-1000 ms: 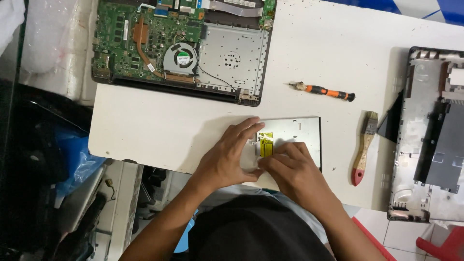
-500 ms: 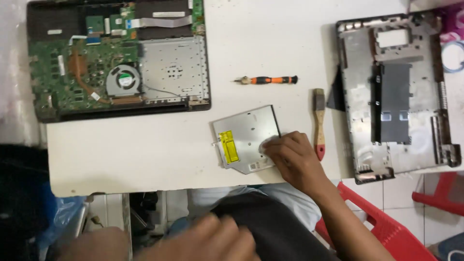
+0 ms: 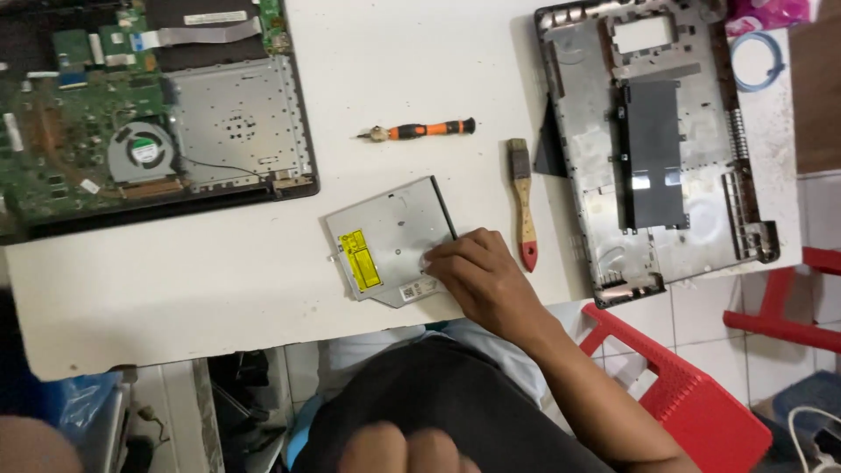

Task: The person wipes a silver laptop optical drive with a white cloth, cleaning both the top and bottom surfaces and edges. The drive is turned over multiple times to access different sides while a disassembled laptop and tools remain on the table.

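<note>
Right then, the right hand [image 3: 486, 280] lay on the drive [image 3: 394, 236], fingers bent and pressed flat on its near right corner, gripping nothing, just pinning it. The drive sat flat on the table [image 3: 219, 280], near the front edge, silver face up with a yellow label. The left hand [image 3: 405, 448] was down at the bottom of the view, off the table and well apart from the drive, over the person's lap; its fingers looked curled, but whether they held anything could not be told.

By the look of it, the drive was out of the machine and was being steadied or turned for inspection. The next move would likely call for a firmer hold, with a second hand or fingers under an edge, as the flat press alone would not lift it.

Beyond the drive lay a screwdriver [image 3: 425, 131] with an orange and black handle. Just right of the drive lay a brush [image 3: 523, 206], red-tipped handle toward the person. Left of and beyond the drive stood the open laptop [image 3: 149, 114], holding a green board, a round fan and a metal plate. Right of the drive, past the brush, lay the cover [image 3: 657, 140], inner side up; nothing loose was seen in it.
</note>
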